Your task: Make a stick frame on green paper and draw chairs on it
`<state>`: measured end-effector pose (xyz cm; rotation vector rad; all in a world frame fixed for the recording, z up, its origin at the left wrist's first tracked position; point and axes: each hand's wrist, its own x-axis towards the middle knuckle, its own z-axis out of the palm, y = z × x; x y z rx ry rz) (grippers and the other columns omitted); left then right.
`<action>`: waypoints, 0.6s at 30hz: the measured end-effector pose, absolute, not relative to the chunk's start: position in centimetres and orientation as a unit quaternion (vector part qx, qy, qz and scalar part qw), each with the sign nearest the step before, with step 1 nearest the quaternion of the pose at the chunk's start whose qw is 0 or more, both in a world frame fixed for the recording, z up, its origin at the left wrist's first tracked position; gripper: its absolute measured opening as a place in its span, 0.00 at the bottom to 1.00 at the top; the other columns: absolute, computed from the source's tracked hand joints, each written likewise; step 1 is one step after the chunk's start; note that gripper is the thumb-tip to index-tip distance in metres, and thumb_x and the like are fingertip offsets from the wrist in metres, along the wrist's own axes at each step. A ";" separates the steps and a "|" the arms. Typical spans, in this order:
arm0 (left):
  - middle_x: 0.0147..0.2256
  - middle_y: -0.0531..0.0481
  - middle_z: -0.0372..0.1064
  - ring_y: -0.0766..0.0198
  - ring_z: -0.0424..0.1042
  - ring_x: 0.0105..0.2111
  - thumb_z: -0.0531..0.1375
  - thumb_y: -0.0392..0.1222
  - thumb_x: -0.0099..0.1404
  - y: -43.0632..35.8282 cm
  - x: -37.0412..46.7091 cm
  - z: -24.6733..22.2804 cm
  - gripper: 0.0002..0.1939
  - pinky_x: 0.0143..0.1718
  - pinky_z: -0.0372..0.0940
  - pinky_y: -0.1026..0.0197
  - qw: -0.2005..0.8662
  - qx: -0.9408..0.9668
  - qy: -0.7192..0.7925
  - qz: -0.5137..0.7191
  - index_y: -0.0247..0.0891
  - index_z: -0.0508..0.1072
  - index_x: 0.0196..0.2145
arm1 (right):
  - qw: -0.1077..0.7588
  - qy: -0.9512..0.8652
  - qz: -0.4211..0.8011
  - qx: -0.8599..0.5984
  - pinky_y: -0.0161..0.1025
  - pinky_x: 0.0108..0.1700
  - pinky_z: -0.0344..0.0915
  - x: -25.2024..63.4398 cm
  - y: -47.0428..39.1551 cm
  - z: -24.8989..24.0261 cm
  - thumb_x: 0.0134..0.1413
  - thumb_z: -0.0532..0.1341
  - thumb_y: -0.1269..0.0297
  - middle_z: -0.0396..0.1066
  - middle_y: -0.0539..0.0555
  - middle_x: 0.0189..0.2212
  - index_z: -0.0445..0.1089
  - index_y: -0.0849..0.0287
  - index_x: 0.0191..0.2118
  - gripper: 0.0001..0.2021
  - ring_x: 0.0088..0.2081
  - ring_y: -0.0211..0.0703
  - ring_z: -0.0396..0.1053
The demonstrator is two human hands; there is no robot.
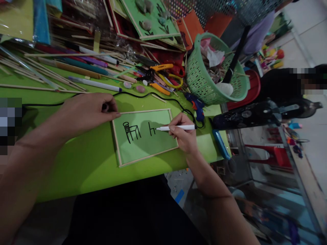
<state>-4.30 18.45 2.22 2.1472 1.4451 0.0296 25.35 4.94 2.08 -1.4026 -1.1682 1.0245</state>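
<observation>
A green card (143, 149) framed with thin wooden sticks lies on the green tabletop. On it a chair is drawn in black at the left, and a few shorter black lines stand right of the middle. My right hand (184, 132) is closed round a white marker (182, 127), its tip at the short lines. At the card's upper left corner, my left hand (89, 109) has its fingers curled, with thumb and fingertips pressing on the frame there.
Behind the card run a black cord (153, 93), a blue glue gun (196, 107) and scissors (170, 80). Pens and wooden sticks are heaped at the back left. A green basket (212, 81) of scraps stands back right, near a dark bottle (245, 114) and a blue case (221, 144).
</observation>
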 end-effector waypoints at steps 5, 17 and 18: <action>0.35 0.52 0.78 0.58 0.72 0.33 0.60 0.62 0.62 18.3 -4.1 2.5 0.21 0.32 0.57 0.57 0.277 0.798 0.535 0.015 0.44 0.78 0.41 | 0.485 -0.493 0.420 -0.588 0.35 0.24 0.58 24.9 5.1 2.5 0.52 0.69 0.58 0.71 0.44 0.22 0.70 0.53 0.31 0.09 0.22 0.35 0.60; 0.37 0.52 0.77 0.58 0.72 0.34 0.60 0.60 0.63 18.3 -4.1 2.6 0.20 0.34 0.56 0.57 0.280 0.795 0.538 0.007 0.44 0.79 0.42 | 0.475 -0.519 0.411 -0.580 0.35 0.25 0.58 24.7 5.2 2.6 0.55 0.70 0.58 0.71 0.45 0.23 0.70 0.54 0.32 0.10 0.22 0.34 0.61; 0.37 0.52 0.77 0.59 0.71 0.33 0.60 0.60 0.63 18.3 -4.1 2.5 0.20 0.34 0.56 0.57 0.280 0.796 0.536 0.008 0.44 0.79 0.42 | 0.473 -0.519 0.410 -0.582 0.35 0.25 0.58 24.6 5.2 2.6 0.55 0.70 0.58 0.72 0.45 0.24 0.70 0.54 0.33 0.10 0.22 0.34 0.61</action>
